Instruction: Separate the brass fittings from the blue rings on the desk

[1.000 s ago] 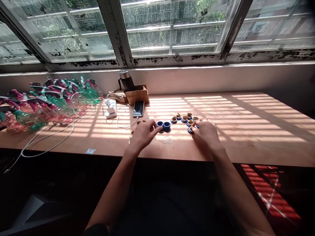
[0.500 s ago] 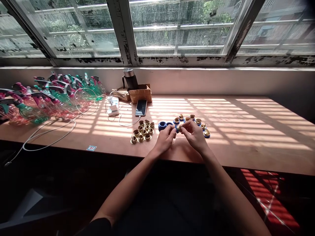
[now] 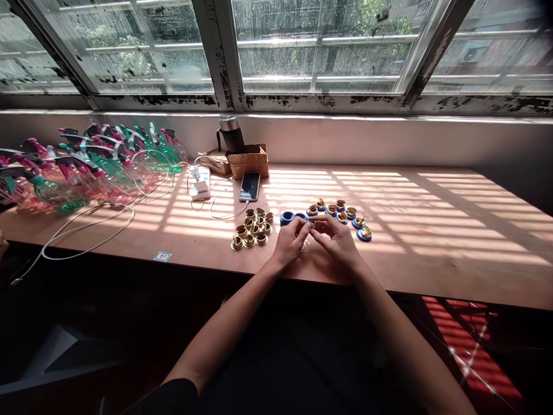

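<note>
Both hands meet over the front middle of the table, pinching a small gold-coloured metal fitting (image 3: 313,225) with a bit of blue on it. My left hand (image 3: 290,241) grips its left side and my right hand (image 3: 337,241) its right side; fingers hide most of it. Just behind my left hand lie stacked blue rings (image 3: 287,217), partly covered. To the left stands a group of loose gold fittings (image 3: 249,229). Behind and right of my right hand, several gold fittings sit on blue rings (image 3: 364,233). A thin clear ring-like piece (image 3: 305,247) lies under my hands.
Green and pink spray bottles (image 3: 103,167) crowd the left side, with a white cable (image 3: 86,227) looping in front. A phone (image 3: 249,187), a power strip (image 3: 200,185), a cardboard box (image 3: 248,161) and a dark flask (image 3: 232,135) stand at the back. A numbered label (image 3: 163,256) marks the front edge.
My fingers have drawn closer together around the gold fitting, and less of its blue part shows. The view has shifted slightly. Part of another person's hand now shows at the far left edge.
</note>
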`<state>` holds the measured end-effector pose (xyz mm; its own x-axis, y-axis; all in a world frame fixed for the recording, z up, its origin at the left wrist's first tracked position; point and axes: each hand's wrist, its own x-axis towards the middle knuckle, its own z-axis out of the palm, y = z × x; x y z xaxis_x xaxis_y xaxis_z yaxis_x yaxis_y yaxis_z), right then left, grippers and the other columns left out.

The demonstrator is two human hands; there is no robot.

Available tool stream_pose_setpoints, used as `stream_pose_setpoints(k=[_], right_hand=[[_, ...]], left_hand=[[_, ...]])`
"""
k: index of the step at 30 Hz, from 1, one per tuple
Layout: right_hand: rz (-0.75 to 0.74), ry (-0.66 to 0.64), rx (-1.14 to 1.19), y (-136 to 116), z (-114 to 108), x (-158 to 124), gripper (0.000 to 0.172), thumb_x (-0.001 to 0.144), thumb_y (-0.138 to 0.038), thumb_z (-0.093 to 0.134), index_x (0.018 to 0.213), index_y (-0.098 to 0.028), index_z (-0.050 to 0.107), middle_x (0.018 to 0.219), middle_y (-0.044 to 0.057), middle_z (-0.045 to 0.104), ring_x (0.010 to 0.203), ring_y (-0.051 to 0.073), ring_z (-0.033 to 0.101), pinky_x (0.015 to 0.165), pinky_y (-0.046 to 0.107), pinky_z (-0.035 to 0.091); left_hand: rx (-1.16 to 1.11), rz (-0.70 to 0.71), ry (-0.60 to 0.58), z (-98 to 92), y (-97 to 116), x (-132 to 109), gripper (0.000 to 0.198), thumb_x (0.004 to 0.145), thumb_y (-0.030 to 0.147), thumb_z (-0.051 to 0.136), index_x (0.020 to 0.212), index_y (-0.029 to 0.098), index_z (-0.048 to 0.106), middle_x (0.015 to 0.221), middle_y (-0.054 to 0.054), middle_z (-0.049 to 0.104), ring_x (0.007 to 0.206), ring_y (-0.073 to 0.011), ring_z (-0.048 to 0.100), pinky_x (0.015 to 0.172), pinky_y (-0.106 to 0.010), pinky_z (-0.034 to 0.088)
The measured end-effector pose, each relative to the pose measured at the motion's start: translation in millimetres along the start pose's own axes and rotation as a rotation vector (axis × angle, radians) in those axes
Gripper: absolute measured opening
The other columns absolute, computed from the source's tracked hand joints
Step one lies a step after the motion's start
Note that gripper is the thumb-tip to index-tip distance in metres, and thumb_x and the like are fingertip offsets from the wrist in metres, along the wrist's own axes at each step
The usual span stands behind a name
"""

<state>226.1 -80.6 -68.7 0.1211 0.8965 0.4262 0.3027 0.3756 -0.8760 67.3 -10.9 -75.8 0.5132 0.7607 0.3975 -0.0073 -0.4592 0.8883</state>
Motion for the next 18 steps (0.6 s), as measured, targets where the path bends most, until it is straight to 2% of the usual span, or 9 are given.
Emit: stream_pose_setpoints(k=[7, 13, 18], right_hand=[[0.018, -0.004, -0.017, 1.7, 0.4, -1.1, 0.035, 0.096, -0.046, 0.070, 0.123, -0.024, 0.066, 0.116, 0.009, 0.075, 0.109, 0.026, 0.074, 0.103, 0.045, 0.059], [-0.039, 0.048, -0.114, 0.9, 2.3, -2.4, 0.033, 0.089, -0.030, 0.071, 0.120, -0.022, 0.066, 0.096, 0.005, 0.076, 0.085, 0.021, 0.074, 0.083, 0.038, 0.063], [-0.117, 0.077, -0.256, 0.6, 3.9, -3.8, 0.035, 0.083, -0.019, 0.067, 0.118, -0.022, 0.065, 0.093, 0.003, 0.074, 0.074, 0.017, 0.070, 0.071, 0.031, 0.060]], left_hand=[[0.063, 0.002, -0.011, -2.0, 2.8, -1.3, 0.040, 0.104, 0.053, 0.050, 0.088, 0.019, 0.063, 0.069, 0.001, 0.056, 0.062, -0.0129, 0.050, 0.062, -0.026, 0.036], [0.071, 0.035, -0.036, -1.6, 2.4, -2.5, 0.038, 0.103, 0.051, 0.053, 0.087, 0.018, 0.064, 0.070, 0.001, 0.061, 0.061, -0.0119, 0.052, 0.062, -0.025, 0.037], [0.050, 0.036, -0.065, 0.3, 3.1, -3.7, 0.037, 0.102, 0.048, 0.056, 0.087, 0.017, 0.066, 0.070, 0.001, 0.064, 0.061, -0.0120, 0.054, 0.062, -0.024, 0.039]])
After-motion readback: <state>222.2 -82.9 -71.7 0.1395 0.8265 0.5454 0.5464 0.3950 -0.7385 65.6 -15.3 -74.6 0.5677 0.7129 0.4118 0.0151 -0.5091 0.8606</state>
